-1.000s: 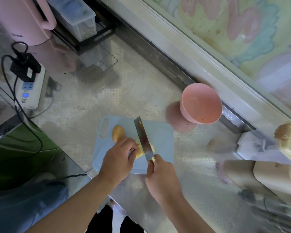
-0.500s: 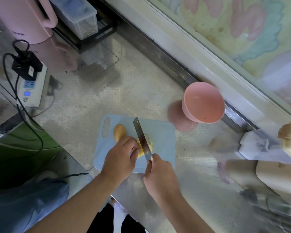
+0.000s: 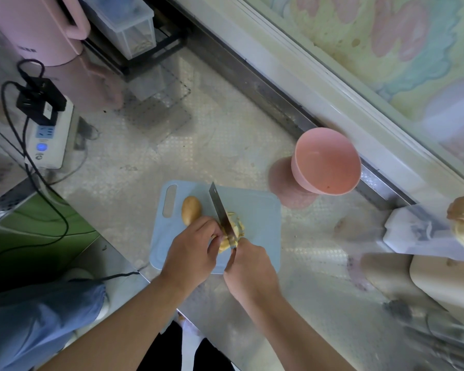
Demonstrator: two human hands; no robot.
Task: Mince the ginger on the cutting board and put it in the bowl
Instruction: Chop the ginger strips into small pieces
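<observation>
On the blue cutting board [image 3: 255, 210] in the middle of the metal tabletop [image 3: 198, 145], ginger [image 3: 232, 228] is being sliced. Compared with a second ago, the knife [image 3: 221, 215] is now being drawn further left, closer to the left hand [image 3: 193, 250], and more pale, thin slices are being left fanned out to the right of the blade. This suggests the cutting is being advanced steadily, though the pieces are only slices so far, not yet a mince. The uncut end of the ginger is being pinned down under the curled fingers of the left hand, while the knife handle is being gripped by the right hand [image 3: 249, 274]. A second, whole tan knob [image 3: 191, 210] is lying untouched near the board's handle slot. The pink bowl [image 3: 326, 162] is being kept waiting, empty, just beyond the board's far right corner.
</observation>
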